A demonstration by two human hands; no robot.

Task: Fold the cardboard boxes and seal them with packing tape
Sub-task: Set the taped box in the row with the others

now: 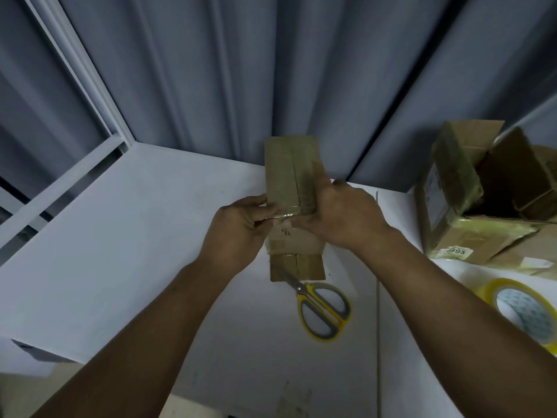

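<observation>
A small brown cardboard box [291,170] is held up above the white table [120,236], its top face closed with clear tape along the seam. My left hand [241,224] pinches a strip of tape [284,213] at the box's near left edge. My right hand [343,215] grips the box's right side, with the thumb on the top face. A roll of yellowish packing tape [524,309] lies at the right edge of the table.
Yellow and grey scissors [324,309] lie on the table just below the box. A larger open cardboard box [482,191], wrapped in tape, sits at the right with flat cardboard beside it. Grey curtains [241,70] hang behind the table.
</observation>
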